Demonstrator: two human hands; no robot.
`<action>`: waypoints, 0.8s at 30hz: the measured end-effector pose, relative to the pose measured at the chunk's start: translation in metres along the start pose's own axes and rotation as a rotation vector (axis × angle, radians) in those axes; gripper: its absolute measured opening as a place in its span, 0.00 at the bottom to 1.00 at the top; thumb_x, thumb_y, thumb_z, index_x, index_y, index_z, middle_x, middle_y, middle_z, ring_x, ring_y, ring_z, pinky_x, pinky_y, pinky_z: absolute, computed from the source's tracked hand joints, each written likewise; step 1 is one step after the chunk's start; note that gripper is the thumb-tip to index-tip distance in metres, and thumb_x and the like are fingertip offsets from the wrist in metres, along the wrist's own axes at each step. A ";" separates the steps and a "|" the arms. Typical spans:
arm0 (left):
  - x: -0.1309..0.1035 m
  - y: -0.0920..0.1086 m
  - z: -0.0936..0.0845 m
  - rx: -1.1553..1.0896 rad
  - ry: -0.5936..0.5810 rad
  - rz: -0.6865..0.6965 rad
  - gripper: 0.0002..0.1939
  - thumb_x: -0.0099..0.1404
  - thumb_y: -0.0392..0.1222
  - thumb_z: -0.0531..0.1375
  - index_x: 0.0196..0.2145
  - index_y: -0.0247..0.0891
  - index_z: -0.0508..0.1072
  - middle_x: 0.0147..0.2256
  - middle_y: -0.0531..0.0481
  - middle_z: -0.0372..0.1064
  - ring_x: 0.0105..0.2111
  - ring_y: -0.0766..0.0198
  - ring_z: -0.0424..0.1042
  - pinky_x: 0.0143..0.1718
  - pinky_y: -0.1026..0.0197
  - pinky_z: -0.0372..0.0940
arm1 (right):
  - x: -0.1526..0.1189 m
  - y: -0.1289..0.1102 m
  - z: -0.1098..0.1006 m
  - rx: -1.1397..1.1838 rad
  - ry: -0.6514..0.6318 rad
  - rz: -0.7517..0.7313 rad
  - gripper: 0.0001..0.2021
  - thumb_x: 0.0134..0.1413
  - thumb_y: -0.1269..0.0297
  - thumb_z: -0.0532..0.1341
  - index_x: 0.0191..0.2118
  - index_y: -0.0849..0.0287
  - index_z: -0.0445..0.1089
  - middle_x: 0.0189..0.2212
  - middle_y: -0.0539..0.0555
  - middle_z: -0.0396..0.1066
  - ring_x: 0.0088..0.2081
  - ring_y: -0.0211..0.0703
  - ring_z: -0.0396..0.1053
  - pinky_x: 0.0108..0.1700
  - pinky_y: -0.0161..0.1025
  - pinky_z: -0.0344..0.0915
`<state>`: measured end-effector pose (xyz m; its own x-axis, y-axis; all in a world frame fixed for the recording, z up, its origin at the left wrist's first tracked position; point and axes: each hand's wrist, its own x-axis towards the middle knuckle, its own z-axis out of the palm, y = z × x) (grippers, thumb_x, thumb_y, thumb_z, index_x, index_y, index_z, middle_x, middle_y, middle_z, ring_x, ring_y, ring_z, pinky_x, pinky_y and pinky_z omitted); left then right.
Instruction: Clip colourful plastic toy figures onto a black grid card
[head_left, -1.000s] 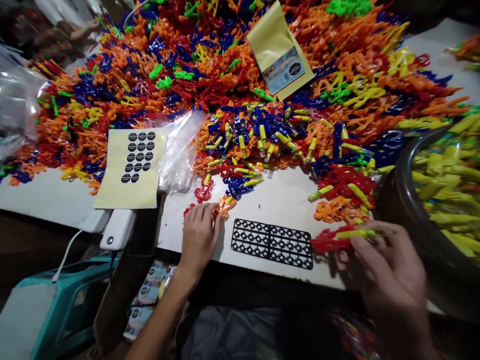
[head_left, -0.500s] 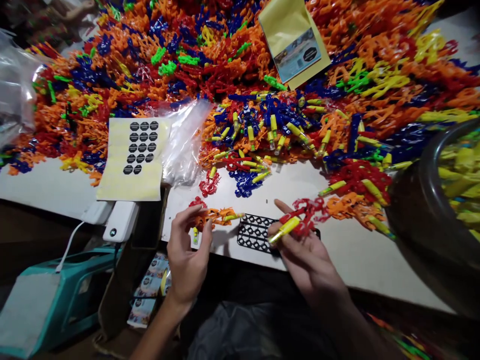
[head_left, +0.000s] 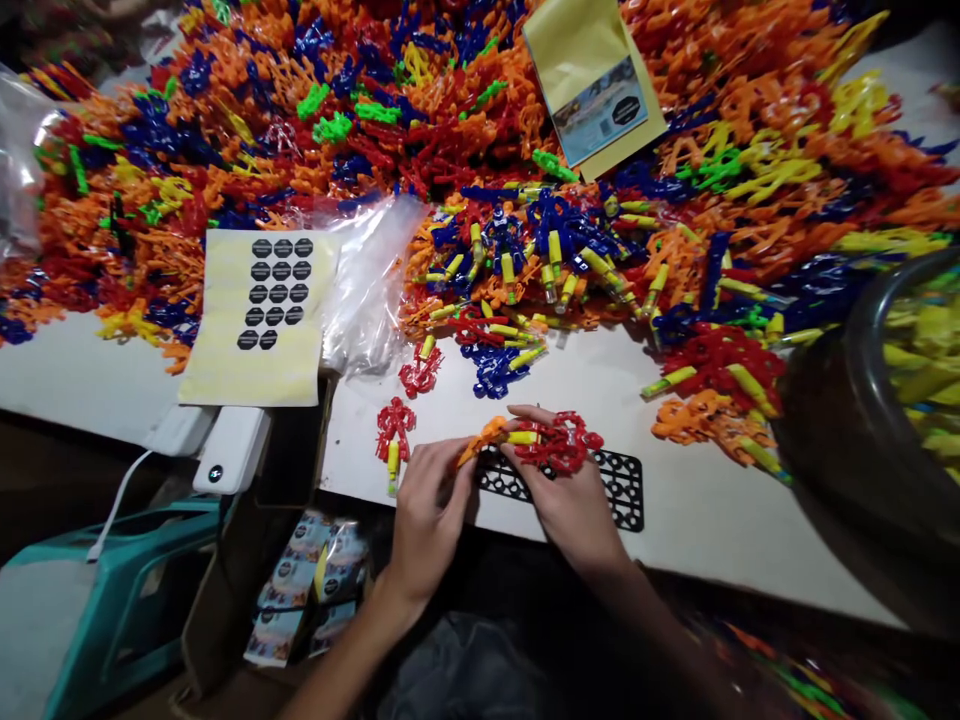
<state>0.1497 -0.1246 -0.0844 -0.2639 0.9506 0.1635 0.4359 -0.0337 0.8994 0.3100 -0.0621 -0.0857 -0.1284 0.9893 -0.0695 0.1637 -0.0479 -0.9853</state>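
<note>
My left hand [head_left: 431,505] is closed on an orange plastic toy figure [head_left: 484,438], pinched between thumb and fingers. My right hand [head_left: 574,515] grips a red plastic toy figure [head_left: 562,443] that has a yellow tube [head_left: 523,437] attached. The two figures meet or nearly meet between the hands; whether they touch, I cannot tell. Beneath both hands lies a black perforated plastic grid [head_left: 624,490], partly covered by them. To the left of my left hand, another red figure [head_left: 394,420] with a yellow tube rests on the white table [head_left: 720,520].
A large heap of coloured plastic figures [head_left: 450,120] covers the back. At right stands a dark tub [head_left: 832,420] of yellow tubes. A sticker sheet [head_left: 255,375], clear bags [head_left: 367,290], white power banks [head_left: 234,450] and a teal stool [head_left: 142,560] are at left.
My hands have come together over the black grid, the left moving right. The red figure in my right hand is turned, its yellow tube now pointing left toward the orange figure.
</note>
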 end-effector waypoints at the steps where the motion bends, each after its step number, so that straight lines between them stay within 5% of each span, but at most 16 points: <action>1: -0.004 -0.002 0.001 -0.024 0.014 -0.032 0.10 0.75 0.39 0.63 0.52 0.46 0.80 0.46 0.48 0.80 0.46 0.58 0.79 0.51 0.58 0.72 | 0.001 -0.001 0.000 -0.016 -0.005 -0.003 0.14 0.65 0.60 0.66 0.54 0.53 0.76 0.50 0.56 0.81 0.49 0.49 0.80 0.56 0.47 0.75; 9: -0.024 -0.012 0.005 -0.214 0.161 -0.208 0.10 0.79 0.47 0.59 0.53 0.42 0.74 0.45 0.48 0.79 0.43 0.61 0.81 0.47 0.60 0.74 | 0.007 0.001 0.007 -0.326 -0.028 -0.198 0.10 0.69 0.67 0.60 0.50 0.54 0.77 0.54 0.59 0.81 0.54 0.52 0.79 0.60 0.50 0.73; 17: -0.019 -0.014 0.008 -0.281 0.081 -0.162 0.11 0.75 0.40 0.64 0.54 0.44 0.73 0.50 0.47 0.72 0.53 0.60 0.75 0.57 0.58 0.71 | 0.005 0.014 0.010 -0.659 0.030 -0.572 0.17 0.63 0.78 0.58 0.55 0.58 0.70 0.52 0.63 0.78 0.50 0.54 0.77 0.53 0.50 0.75; 24: -0.018 -0.011 0.007 -0.351 0.078 -0.087 0.11 0.76 0.35 0.61 0.52 0.46 0.70 0.48 0.48 0.68 0.54 0.60 0.75 0.59 0.55 0.71 | 0.006 0.014 0.023 -0.766 0.042 -0.594 0.22 0.61 0.82 0.54 0.59 0.64 0.65 0.47 0.66 0.76 0.43 0.56 0.72 0.45 0.51 0.70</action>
<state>0.1556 -0.1389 -0.0999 -0.3574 0.9288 0.0984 0.0903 -0.0705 0.9934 0.2895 -0.0602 -0.1036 -0.3637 0.8278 0.4271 0.6781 0.5497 -0.4880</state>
